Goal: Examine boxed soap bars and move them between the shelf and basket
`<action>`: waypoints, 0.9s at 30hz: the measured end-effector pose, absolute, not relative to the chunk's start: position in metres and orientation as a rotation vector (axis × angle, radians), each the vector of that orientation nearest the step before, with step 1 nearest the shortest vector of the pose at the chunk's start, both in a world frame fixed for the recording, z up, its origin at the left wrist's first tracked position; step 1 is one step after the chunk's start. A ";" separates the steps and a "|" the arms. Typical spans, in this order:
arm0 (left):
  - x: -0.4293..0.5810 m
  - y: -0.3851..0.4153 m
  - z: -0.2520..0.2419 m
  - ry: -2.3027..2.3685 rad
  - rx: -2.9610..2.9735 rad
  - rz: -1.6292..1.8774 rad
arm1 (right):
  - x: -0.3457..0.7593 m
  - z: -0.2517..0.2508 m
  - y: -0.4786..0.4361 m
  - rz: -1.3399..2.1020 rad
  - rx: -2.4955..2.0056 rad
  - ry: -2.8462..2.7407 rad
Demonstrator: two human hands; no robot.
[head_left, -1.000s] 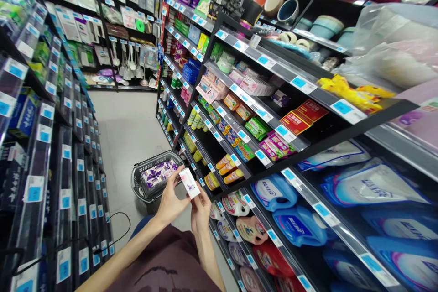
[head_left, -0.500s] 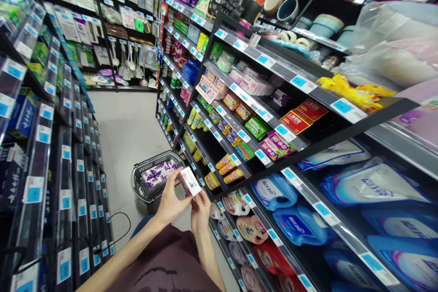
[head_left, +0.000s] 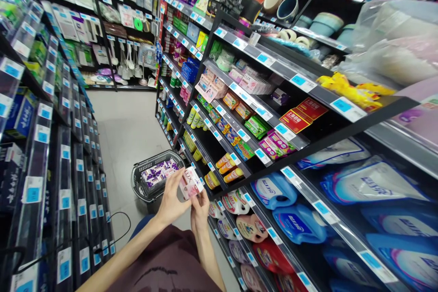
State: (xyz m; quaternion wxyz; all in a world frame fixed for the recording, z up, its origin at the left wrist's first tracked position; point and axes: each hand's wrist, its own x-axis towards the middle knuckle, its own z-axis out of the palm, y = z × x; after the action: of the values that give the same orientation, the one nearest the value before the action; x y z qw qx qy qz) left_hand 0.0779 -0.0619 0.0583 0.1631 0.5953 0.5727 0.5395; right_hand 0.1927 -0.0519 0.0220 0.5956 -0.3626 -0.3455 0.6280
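Note:
A small white and pink soap box [head_left: 190, 182] marked LUX is held up in front of me, its broad printed face towards the camera. My left hand [head_left: 172, 198] is closed on its left side, thumb low and fingers along the upper edge. At the lower right edge, my right hand [head_left: 199, 207] grips the same box with its fingertips. Just beyond my hands, a dark grey shopping basket [head_left: 137, 187] stands on the floor, with several purple and white boxes [head_left: 159, 171] lying in it.
Shelves on the right carry pink LUX boxes [head_left: 255, 84], red boxes [head_left: 296, 121] and blue detergent bottles [head_left: 299, 226]. A price-tagged shelf [head_left: 65, 200] lines the left. Grey floor [head_left: 118, 123] runs between them to a back wall of hanging goods. A black cable [head_left: 129, 226] loops at lower left.
The soap box has been turned in my hands, from a plainer white face to the broad pink LUX face. Both hands stay almost in place; basket and shelves look the same.

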 end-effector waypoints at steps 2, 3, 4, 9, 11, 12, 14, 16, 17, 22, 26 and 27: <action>0.079 -0.062 0.060 1.630 1.712 1.547 | 0.193 0.020 -0.052 1.469 -0.828 -0.778; 0.079 -0.062 0.060 1.630 1.722 1.549 | 0.194 0.019 -0.051 1.475 -0.821 -0.763; 0.079 -0.062 0.060 1.631 1.737 1.553 | 0.194 0.018 -0.051 1.484 -0.815 -0.748; 0.080 -0.062 0.062 1.632 1.831 1.578 | 0.194 0.020 -0.053 1.531 -0.838 -0.691; 0.080 -0.063 0.063 1.646 1.847 1.583 | 0.193 0.024 -0.053 1.532 -0.857 -0.673; 0.080 -0.063 0.063 1.654 1.851 1.583 | 0.193 0.026 -0.053 1.530 -0.866 -0.665; 0.080 -0.064 0.064 1.662 1.859 1.576 | 0.192 0.028 -0.053 1.528 -0.887 -0.652; 0.080 -0.064 0.064 1.656 1.866 1.565 | 0.193 0.026 -0.052 1.535 -0.901 -0.647; 0.080 -0.065 0.065 1.652 1.873 1.561 | 0.193 0.023 -0.051 1.542 -0.901 -0.639; 0.078 -0.066 0.065 1.606 1.916 1.539 | 0.196 0.013 -0.049 1.615 -0.953 -0.486; 0.079 -0.067 0.063 1.507 1.872 1.530 | 0.199 0.013 -0.047 1.721 -0.974 -0.446; 0.079 -0.067 0.063 1.486 1.860 1.529 | 0.199 0.014 -0.046 1.746 -0.953 -0.436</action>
State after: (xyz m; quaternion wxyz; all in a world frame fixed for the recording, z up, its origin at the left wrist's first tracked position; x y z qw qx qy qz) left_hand 0.0795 -0.0668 0.0628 0.1557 0.6494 0.5187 0.5339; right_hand 0.1994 -0.0461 0.0136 0.5249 -0.3985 -0.1823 0.7297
